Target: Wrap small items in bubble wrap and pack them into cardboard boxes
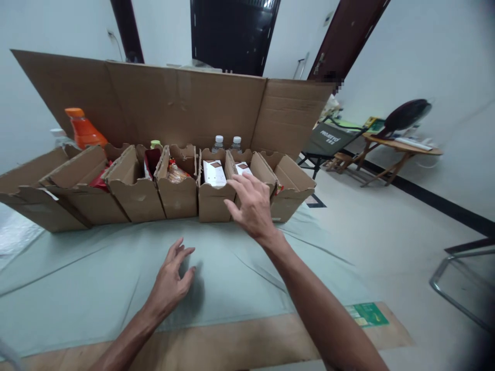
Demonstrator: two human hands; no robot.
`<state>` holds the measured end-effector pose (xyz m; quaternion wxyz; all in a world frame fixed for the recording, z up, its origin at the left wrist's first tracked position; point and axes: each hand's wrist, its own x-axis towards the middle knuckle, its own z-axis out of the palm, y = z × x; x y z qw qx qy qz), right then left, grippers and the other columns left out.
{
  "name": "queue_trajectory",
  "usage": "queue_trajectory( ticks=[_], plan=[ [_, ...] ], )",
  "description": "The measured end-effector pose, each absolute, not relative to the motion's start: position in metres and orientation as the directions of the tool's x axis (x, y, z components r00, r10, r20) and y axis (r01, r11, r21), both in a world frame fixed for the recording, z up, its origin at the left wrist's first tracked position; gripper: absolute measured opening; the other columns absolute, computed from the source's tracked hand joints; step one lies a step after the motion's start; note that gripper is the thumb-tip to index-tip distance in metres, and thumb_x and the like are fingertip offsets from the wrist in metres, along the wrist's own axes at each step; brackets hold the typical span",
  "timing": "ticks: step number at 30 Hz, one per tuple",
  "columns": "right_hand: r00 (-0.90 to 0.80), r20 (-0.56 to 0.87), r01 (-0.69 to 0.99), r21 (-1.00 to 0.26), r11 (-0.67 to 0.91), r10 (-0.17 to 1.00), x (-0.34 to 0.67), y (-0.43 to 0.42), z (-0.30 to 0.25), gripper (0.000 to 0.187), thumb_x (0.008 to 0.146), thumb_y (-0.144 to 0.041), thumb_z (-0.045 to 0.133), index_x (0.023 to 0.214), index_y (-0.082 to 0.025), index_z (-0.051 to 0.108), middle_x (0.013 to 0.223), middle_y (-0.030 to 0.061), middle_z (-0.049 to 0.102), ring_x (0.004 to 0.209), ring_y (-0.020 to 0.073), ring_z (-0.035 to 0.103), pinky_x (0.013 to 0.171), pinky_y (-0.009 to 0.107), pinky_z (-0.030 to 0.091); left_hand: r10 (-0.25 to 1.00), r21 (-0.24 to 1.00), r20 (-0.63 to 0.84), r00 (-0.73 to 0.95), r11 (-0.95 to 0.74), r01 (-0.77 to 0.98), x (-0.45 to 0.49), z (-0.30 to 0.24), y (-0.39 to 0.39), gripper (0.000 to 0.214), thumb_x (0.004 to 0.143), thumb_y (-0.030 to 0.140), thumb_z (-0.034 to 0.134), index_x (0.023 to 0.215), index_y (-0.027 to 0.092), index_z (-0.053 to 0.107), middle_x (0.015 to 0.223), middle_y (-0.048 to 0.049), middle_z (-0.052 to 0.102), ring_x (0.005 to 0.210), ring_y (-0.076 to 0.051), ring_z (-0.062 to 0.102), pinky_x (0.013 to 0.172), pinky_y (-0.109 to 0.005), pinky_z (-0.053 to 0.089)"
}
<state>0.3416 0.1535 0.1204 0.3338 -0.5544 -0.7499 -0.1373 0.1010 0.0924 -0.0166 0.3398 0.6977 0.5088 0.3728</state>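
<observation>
My right hand is raised in front of the row of cardboard bins, fingers apart and nothing held. It partly covers a bin with a white box in it; whether the fingertips touch that box I cannot tell. Just left stands a cardboard bin with another white box. My left hand hovers over the pale green cloth, fingers apart, holding nothing. Further left, one bin holds a clear packet of orange-brown food, and others hold red packages.
Behind the bins stands a tall cardboard panel. An orange bottle and clear bottles with white caps show between bins and panel. A folding chair and a small wooden table stand to the right.
</observation>
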Motion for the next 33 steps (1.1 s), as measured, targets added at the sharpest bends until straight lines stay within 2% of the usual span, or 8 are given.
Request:
queue_trajectory(
  ticks=[2,4,8,13,18,23,29,33],
  plan=[
    [-0.241,0.525,0.953,-0.034,0.303,0.817,0.336,0.177,0.142,0.041,0.086,-0.023,0.072,0.126,-0.015,0.068,0.128,0.0176,0.071,0.132,0.0371,0.052,0.110,0.051,0.031,0.963,0.857,0.193,0.185,-0.258,0.446,0.100,-0.017,0.097,0.038,0.086,0.031,0.058,0.120,0.019,0.071,0.157,-0.0197,0.046,0.130,-0.033,0.062,0.087,-0.043,0.062],
    [-0.263,0.416,0.964,0.075,0.256,0.870,0.332,0.196,0.151,0.025,0.086,-0.025,0.073,0.109,-0.015,0.076,0.106,0.0175,0.077,0.115,0.0355,0.059,0.105,0.050,0.033,0.960,0.857,0.224,0.169,-0.277,0.434,0.100,-0.017,0.099,0.036,0.086,0.029,0.057,0.117,0.018,0.071,0.154,-0.0196,0.049,0.128,-0.032,0.063,0.091,-0.044,0.061],
    [-0.284,0.391,0.956,0.187,0.227,0.875,0.331,0.208,0.150,0.013,0.090,-0.027,0.070,0.086,-0.019,0.079,0.085,0.0130,0.077,0.098,0.0311,0.061,0.100,0.050,0.034,0.958,0.857,0.247,0.146,-0.286,0.428,0.084,-0.012,0.092,0.035,0.088,0.030,0.058,0.119,0.021,0.072,0.156,-0.0174,0.048,0.131,-0.031,0.062,0.093,-0.044,0.061],
    [-0.271,0.416,0.960,0.178,0.214,0.868,0.329,0.194,0.159,0.016,0.086,-0.027,0.073,0.097,-0.016,0.078,0.096,0.0148,0.077,0.106,0.0348,0.060,0.099,0.051,0.036,0.975,0.872,0.215,0.052,-0.216,0.438,0.040,-0.003,0.080,0.035,0.091,0.036,0.057,0.120,0.024,0.073,0.158,-0.0146,0.047,0.131,-0.032,0.061,0.073,-0.034,0.065],
    [-0.471,0.497,0.877,0.179,0.445,0.729,0.269,0.204,0.176,0.034,0.090,-0.030,0.069,0.123,-0.020,0.069,0.130,0.0116,0.071,0.129,0.0352,0.051,0.104,0.050,0.032,0.979,0.871,0.205,-0.021,-0.173,0.459,0.021,-0.007,0.062,0.036,0.090,0.038,0.057,0.117,0.021,0.075,0.152,-0.0177,0.054,0.119,-0.034,0.069,0.057,-0.031,0.063],
    [-0.477,0.214,0.868,0.265,0.419,0.853,0.208,0.246,0.161,0.025,0.089,-0.009,0.060,0.109,-0.014,0.075,0.107,0.0176,0.078,0.112,0.0322,0.062,0.096,0.045,0.033,0.965,0.856,0.261,-0.021,-0.221,0.467,0.018,-0.014,0.046,0.033,0.090,0.034,0.057,0.115,0.022,0.076,0.148,-0.0157,0.058,0.124,-0.033,0.067,0.078,-0.040,0.066],
    [-0.522,0.189,0.845,0.249,0.473,0.832,0.202,0.205,0.151,0.023,0.090,-0.008,0.057,0.095,-0.015,0.079,0.095,0.0172,0.078,0.100,0.0307,0.065,0.094,0.046,0.035,0.962,0.858,0.254,-0.103,-0.176,0.482,-0.002,-0.013,0.032,0.035,0.090,0.040,0.057,0.114,0.023,0.075,0.147,-0.0145,0.059,0.119,-0.032,0.069,0.057,-0.030,0.063],
    [-0.652,0.234,0.755,0.117,0.645,0.721,0.180,0.109,0.152,0.025,0.096,-0.012,0.052,0.097,-0.015,0.077,0.090,0.0154,0.078,0.095,0.0289,0.066,0.099,0.048,0.039,0.953,0.866,0.270,-0.138,-0.178,0.468,-0.004,-0.011,0.015,0.039,0.090,0.043,0.061,0.123,0.025,0.070,0.151,-0.0131,0.054,0.126,-0.033,0.064,0.051,-0.025,0.059]
  ],
)
